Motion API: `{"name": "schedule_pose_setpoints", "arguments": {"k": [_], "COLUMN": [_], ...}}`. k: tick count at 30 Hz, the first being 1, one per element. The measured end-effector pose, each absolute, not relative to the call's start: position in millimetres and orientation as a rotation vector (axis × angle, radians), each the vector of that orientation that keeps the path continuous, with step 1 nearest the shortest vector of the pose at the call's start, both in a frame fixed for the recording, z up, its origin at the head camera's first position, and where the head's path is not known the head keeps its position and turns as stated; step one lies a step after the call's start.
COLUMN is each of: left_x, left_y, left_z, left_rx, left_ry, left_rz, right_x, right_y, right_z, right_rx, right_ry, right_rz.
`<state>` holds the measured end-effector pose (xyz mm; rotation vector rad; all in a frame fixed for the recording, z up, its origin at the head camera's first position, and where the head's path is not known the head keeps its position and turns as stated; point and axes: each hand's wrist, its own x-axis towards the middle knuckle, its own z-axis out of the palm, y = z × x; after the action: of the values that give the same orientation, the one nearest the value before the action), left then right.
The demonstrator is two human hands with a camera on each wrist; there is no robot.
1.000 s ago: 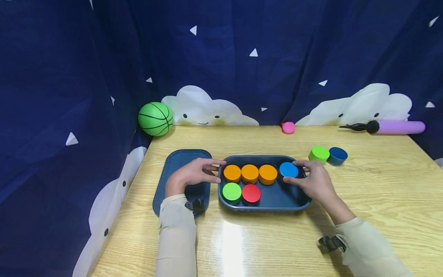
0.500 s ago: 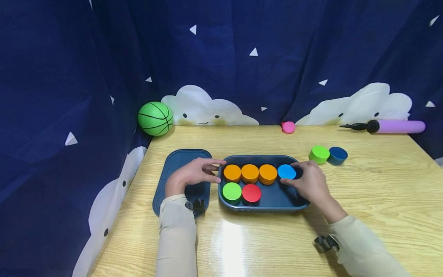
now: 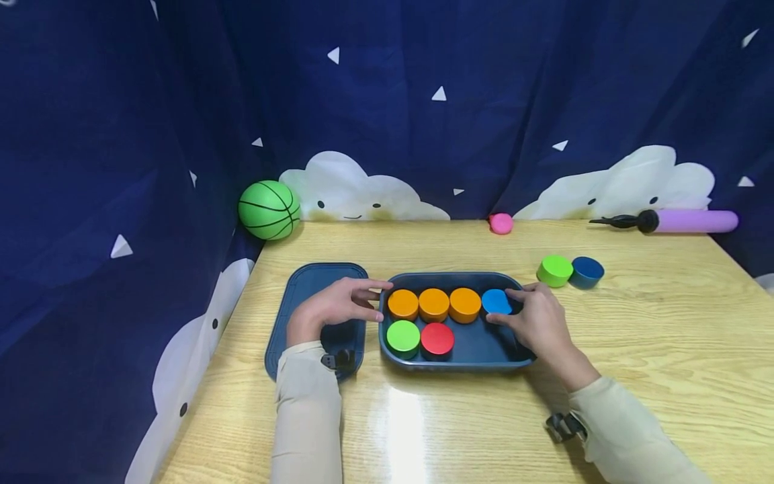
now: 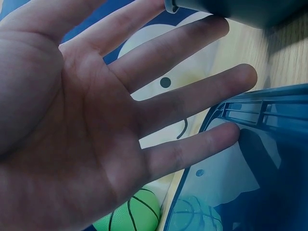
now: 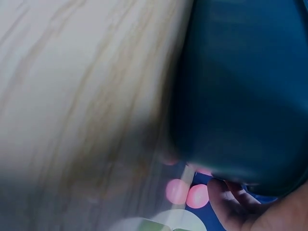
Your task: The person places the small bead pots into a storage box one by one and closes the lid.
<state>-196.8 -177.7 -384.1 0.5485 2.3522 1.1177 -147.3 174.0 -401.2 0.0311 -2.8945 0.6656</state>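
My right hand (image 3: 543,324) pinches a blue round block (image 3: 496,302) between thumb and fingers, inside a dark blue box (image 3: 478,366). The block sits at the right end of a row of orange round blocks (image 3: 434,304), close beside the last one. In front of that row lie a light green block (image 3: 403,336) and a red block (image 3: 437,339). My left hand (image 3: 334,306) spreads its fairly straight fingers at the box's left rim. In the left wrist view, fingertips of the left hand (image 4: 110,115) reach the box wall (image 4: 231,9).
A dark blue lid (image 3: 314,282) lies left of the box, under my left hand. Back right stand a green block (image 3: 554,271) and a darker blue block (image 3: 586,272). Along the curtain are a green ball (image 3: 269,210), a small pink thing (image 3: 501,224) and a purple pump (image 3: 695,220).
My right hand has moved left inside the box, bringing the blue block up beside the last orange one. The left hand keeps its place at the rim.
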Motion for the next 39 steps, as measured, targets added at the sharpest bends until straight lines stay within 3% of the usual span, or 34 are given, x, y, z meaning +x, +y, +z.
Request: {"name": "schedule_pose_setpoints", "arguments": {"k": [14,29,39], "left_x": [-197.5,-197.8,-197.5], "left_y": [-179.0,-178.1,-177.4], "left_z": [-385.9,-385.2,-386.2], "left_rx": [0.523,0.545,0.538], "left_ry": [2.35,2.352,2.346], "left_rz": [1.118,1.124,1.14], "right_x": [-151.5,-189.9,-204.7], "right_y": [184.8,273.8,291.8], "right_z": [-391.8,-400.5,-413.4], "right_rx": [0.127,-0.004,-0.005], "right_ry": [-2.605,-2.617,-2.776], "right_rz": [0.76,0.722,0.757]}}
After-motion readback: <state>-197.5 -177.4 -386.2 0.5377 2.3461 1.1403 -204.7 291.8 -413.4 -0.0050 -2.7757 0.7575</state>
